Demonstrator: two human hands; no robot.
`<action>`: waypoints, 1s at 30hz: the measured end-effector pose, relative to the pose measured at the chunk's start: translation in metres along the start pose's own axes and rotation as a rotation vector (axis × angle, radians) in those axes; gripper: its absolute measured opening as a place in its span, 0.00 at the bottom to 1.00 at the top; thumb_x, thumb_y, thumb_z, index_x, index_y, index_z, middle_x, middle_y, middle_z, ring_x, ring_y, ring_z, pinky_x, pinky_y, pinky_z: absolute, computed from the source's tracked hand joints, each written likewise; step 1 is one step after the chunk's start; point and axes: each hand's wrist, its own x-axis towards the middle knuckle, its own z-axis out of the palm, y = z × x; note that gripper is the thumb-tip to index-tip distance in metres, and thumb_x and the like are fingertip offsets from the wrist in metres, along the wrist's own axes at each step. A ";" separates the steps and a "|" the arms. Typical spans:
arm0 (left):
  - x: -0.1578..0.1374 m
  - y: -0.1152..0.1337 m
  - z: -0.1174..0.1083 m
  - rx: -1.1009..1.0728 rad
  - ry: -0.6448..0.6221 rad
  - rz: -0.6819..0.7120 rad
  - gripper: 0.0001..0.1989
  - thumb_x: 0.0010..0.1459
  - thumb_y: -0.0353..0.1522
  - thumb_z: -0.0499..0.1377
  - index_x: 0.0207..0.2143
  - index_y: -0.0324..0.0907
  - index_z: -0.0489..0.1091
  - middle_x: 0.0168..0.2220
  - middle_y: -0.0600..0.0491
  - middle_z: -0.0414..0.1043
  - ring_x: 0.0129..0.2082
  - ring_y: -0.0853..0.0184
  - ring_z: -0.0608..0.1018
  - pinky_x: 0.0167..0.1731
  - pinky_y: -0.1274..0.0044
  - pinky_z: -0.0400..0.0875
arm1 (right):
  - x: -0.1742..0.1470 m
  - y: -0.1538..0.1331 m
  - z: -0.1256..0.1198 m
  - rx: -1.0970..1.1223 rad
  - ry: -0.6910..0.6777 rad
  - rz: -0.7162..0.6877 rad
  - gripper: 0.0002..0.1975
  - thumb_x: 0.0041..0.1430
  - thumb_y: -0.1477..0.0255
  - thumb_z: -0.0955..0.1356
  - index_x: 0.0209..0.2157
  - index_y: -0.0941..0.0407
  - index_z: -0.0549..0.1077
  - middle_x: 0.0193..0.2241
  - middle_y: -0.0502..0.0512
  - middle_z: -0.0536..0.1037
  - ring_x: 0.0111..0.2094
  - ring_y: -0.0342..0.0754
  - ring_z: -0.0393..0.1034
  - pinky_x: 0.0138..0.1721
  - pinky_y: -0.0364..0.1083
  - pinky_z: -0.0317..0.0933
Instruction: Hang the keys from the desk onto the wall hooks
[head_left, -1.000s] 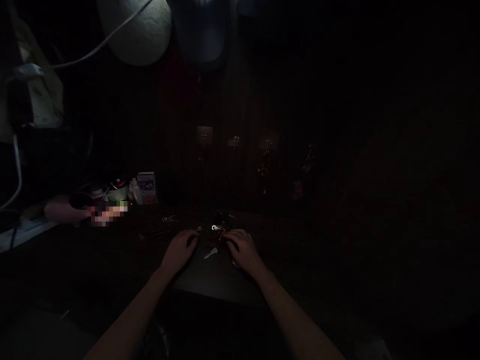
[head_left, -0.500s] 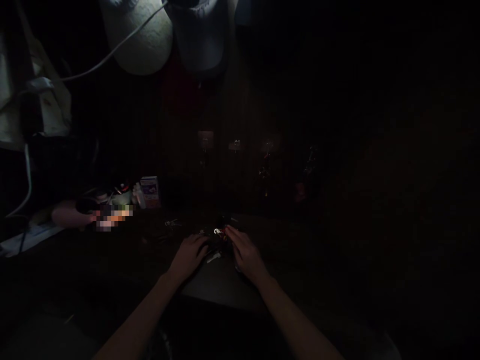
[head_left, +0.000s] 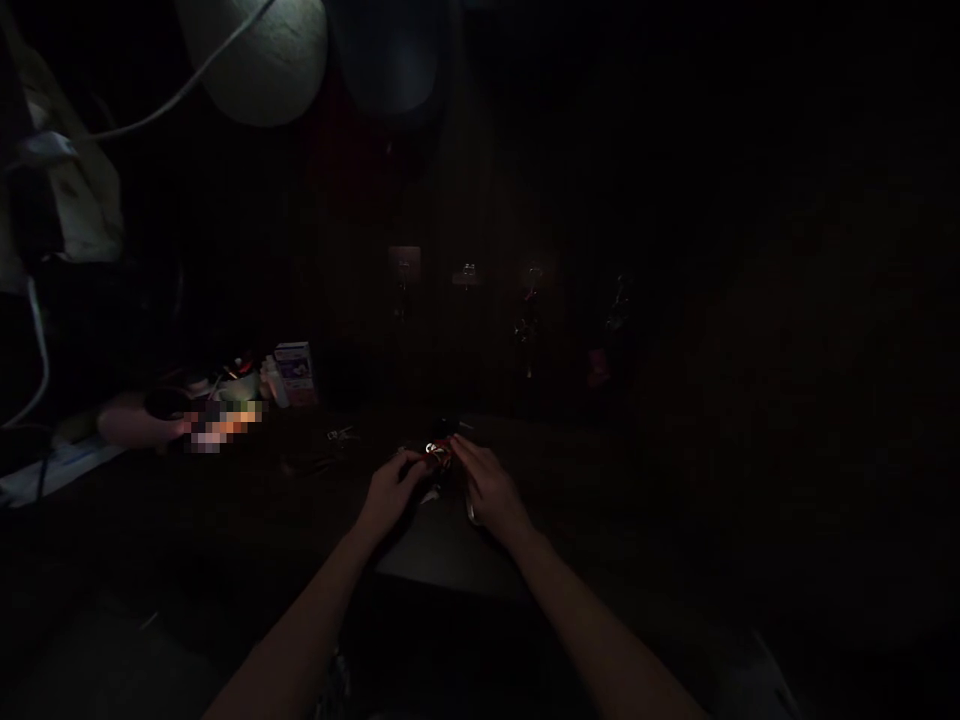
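Observation:
The scene is very dark. Between my hands is a small key ring (head_left: 436, 453) with bright metal parts and something red or orange on it. My left hand (head_left: 390, 490) reaches it from the left, thumb and fingertips closing on its edge. From the other side, the fingers of my right hand (head_left: 491, 492) are pressed together on the reddish part. A pale, key-like piece (head_left: 430, 495) lies just below the ring, partly shadowed. Farther left on the dark table (head_left: 450, 560) are some small metal keys (head_left: 343, 435).
At the left stand a box (head_left: 295, 372), small white bottles (head_left: 274, 382), a cup of slim items (head_left: 238, 385) and a pink rounded object (head_left: 139, 420). Small items hang from wall hooks (head_left: 469, 272). Caps (head_left: 262, 70) and a white cable (head_left: 176, 97) hang above.
My left hand has moved right and up to the key ring, its fingers now closing on it. My right hand stays at the reddish part. The view has shifted slightly.

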 end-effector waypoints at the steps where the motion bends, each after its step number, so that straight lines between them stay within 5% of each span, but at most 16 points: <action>1: 0.000 0.001 -0.001 -0.061 0.019 -0.056 0.13 0.53 0.40 0.53 0.35 0.42 0.70 0.34 0.54 0.75 0.36 0.66 0.76 0.40 0.74 0.69 | 0.000 0.000 0.000 -0.002 -0.023 0.005 0.32 0.55 0.84 0.56 0.61 0.49 0.50 0.57 0.54 0.62 0.57 0.48 0.57 0.55 0.54 0.57; 10: 0.002 0.000 -0.012 -0.556 -0.029 -0.368 0.18 0.51 0.37 0.58 0.44 0.40 0.67 0.37 0.50 0.75 0.31 0.66 0.79 0.33 0.73 0.74 | 0.003 -0.003 0.001 0.001 -0.110 0.055 0.30 0.55 0.84 0.56 0.57 0.49 0.58 0.53 0.51 0.68 0.51 0.48 0.61 0.52 0.52 0.57; 19: 0.005 -0.001 -0.016 -0.750 -0.093 -0.420 0.21 0.50 0.28 0.56 0.49 0.39 0.65 0.36 0.48 0.76 0.35 0.65 0.78 0.36 0.73 0.72 | 0.003 0.000 0.003 -0.102 -0.146 0.147 0.28 0.53 0.83 0.58 0.56 0.51 0.61 0.52 0.53 0.69 0.51 0.48 0.60 0.51 0.52 0.55; 30: 0.004 0.000 -0.016 -0.722 -0.116 -0.382 0.24 0.47 0.33 0.61 0.49 0.40 0.65 0.40 0.47 0.75 0.40 0.63 0.77 0.40 0.73 0.68 | 0.003 0.001 0.003 -0.072 -0.092 0.153 0.28 0.53 0.84 0.57 0.55 0.53 0.63 0.51 0.53 0.70 0.51 0.49 0.60 0.51 0.52 0.56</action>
